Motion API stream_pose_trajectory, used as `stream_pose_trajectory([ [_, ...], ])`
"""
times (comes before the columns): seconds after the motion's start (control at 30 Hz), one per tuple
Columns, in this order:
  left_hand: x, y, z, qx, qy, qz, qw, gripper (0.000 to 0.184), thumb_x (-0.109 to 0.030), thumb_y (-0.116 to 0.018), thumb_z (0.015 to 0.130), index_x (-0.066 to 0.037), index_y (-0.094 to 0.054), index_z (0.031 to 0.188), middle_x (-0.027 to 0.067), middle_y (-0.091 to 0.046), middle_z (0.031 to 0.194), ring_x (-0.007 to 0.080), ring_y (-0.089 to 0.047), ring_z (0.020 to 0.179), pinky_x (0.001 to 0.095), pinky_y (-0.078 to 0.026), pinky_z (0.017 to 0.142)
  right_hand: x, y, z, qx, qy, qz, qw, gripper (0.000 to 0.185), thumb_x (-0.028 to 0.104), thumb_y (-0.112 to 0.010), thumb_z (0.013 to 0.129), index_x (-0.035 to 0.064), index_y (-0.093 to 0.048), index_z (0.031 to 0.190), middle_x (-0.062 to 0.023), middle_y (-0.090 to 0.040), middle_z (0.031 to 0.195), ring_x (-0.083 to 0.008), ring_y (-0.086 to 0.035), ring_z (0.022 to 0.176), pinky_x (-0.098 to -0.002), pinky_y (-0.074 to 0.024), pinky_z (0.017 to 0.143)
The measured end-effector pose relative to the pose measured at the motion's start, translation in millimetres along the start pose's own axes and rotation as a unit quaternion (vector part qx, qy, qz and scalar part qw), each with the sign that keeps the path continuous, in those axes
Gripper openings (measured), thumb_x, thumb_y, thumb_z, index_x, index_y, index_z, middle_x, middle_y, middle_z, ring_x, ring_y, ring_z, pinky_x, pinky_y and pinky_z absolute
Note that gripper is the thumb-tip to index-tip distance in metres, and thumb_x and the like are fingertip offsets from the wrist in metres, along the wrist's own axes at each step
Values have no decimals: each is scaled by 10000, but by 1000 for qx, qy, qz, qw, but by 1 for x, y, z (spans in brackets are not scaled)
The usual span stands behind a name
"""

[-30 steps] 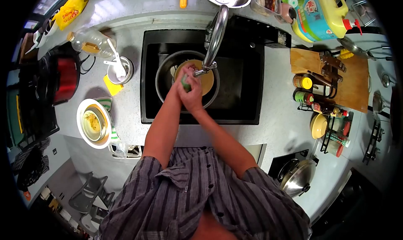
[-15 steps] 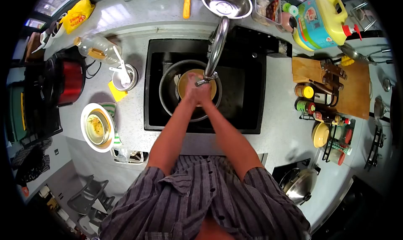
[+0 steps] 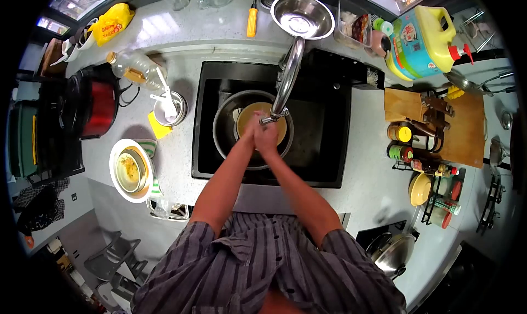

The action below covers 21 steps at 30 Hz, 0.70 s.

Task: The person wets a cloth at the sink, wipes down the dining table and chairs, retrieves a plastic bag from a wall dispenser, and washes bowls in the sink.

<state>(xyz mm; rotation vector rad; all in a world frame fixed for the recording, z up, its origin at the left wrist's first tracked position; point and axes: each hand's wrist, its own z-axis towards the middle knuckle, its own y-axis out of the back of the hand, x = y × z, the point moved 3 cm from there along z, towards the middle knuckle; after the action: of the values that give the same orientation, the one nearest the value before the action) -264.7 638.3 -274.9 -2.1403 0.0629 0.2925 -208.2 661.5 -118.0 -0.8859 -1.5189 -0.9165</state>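
My left hand (image 3: pixel 251 129) and my right hand (image 3: pixel 267 136) are pressed together beneath the spout of the faucet (image 3: pixel 290 75). Both are closed, and whatever lies between them is hidden. Below them a tan round bowl (image 3: pixel 281 128) sits inside a large metal pot (image 3: pixel 219 128). The pot stands in the left part of the black sink (image 3: pixel 318 144).
Left of the sink are a cup with white spoons (image 3: pixel 178 110), a yellow cloth (image 3: pixel 159 126) and a white basin (image 3: pixel 117 177). Behind it stands a steel bowl (image 3: pixel 302 17). At the right are a knife block (image 3: pixel 403 104), bottles and a lidded pan (image 3: pixel 396 253).
The view has tilted, so the counter and sink appear lower. My hands have come together; the green thing seen between them earlier no longer shows.
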Motion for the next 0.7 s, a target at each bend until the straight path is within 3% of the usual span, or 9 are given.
stream_pose_trajectory([
  [0.03, 12, 47, 26, 93, 8, -45, 995, 446, -479, -418, 1036, -133, -576, 1268, 32, -634, 1201, 187, -611, 1088, 348, -487, 936, 8, -7, -10, -57, 165, -77, 982, 164, 96, -599, 938, -13, -684, 1027, -150, -709, 1086, -282, -664, 1088, -365, -468, 992],
  [0.07, 26, 84, 45, 167, 20, -92, 981, 455, -484, -414, 1038, -132, -572, 1278, 32, -632, 1206, 185, -607, 1095, 346, -484, 941, 7, -7, -11, -63, 176, -72, 980, 156, 96, -605, 935, -14, -683, 1014, -154, -708, 1067, -281, -669, 1063, -374, -480, 962],
  [0.13, 6, 6, 0, 26, 19, -17, 999, 481, -494, -407, 1039, -132, -555, 1319, 40, -628, 1237, 190, -603, 1124, 351, -481, 964, 9, -6, -11, -73, 199, -60, 975, 142, 97, -618, 929, -17, -679, 988, -162, -708, 1027, -278, -678, 1013, -391, -504, 902],
  [0.3, -17, -60, -63, -130, 57, 160, 977, 557, -546, -405, 1028, -147, -515, 1400, 57, -617, 1297, 208, -585, 1197, 383, -464, 1021, -49, 10, 31, 65, -65, -69, 993, 192, 159, -703, 894, -28, -657, 897, -165, -690, 884, -282, -665, 777, -431, -488, 678],
  [0.47, -44, -79, -75, -270, 91, 205, 936, 531, -516, -438, 1019, -94, -577, 1311, 70, -642, 1262, 240, -626, 1117, 404, -486, 1000, -3, 12, 25, -65, 50, -93, 992, 215, 150, -699, 863, -20, -647, 985, -184, -681, 926, -361, -652, 835, -426, -505, 759],
  [0.53, -39, -68, -62, -130, 104, 124, 978, 505, -485, -428, 1025, -93, -564, 1312, 72, -632, 1278, 213, -615, 1132, 387, -481, 1005, 12, 10, 20, -59, 179, -92, 978, 199, 82, -658, 812, 5, -644, 995, -185, -658, 899, -403, -634, 851, -454, -490, 743],
  [0.6, -41, -69, -47, -18, 117, 105, 987, 489, -474, -426, 1028, -100, -555, 1315, 70, -624, 1296, 198, -610, 1137, 374, -481, 1004, 13, 7, 12, -33, 201, -137, 969, 252, 89, -674, 788, 7, -648, 1025, -187, -657, 951, -393, -620, 911, -459, -480, 832],
  [0.63, -44, -59, -32, -22, 110, 100, 989, 542, -516, -451, 1002, -23, -619, 1151, 96, -689, 1034, 221, -666, 943, 350, -526, 892, 20, 4, 5, -25, 205, -128, 970, 267, 94, -678, 783, 4, -646, 1032, -189, -657, 954, -392, -617, 918, -460, -476, 851],
  [0.7, -29, -15, 2, 20, 72, 90, 993, 471, -474, -466, 1000, -46, -620, 1123, 74, -669, 978, 199, -641, 871, 338, -524, 835, 42, 6, -8, -39, 249, -112, 961, 260, 101, -680, 781, -3, -642, 1016, -194, -655, 979, -386, -615, 951, -452, -471, 887],
])
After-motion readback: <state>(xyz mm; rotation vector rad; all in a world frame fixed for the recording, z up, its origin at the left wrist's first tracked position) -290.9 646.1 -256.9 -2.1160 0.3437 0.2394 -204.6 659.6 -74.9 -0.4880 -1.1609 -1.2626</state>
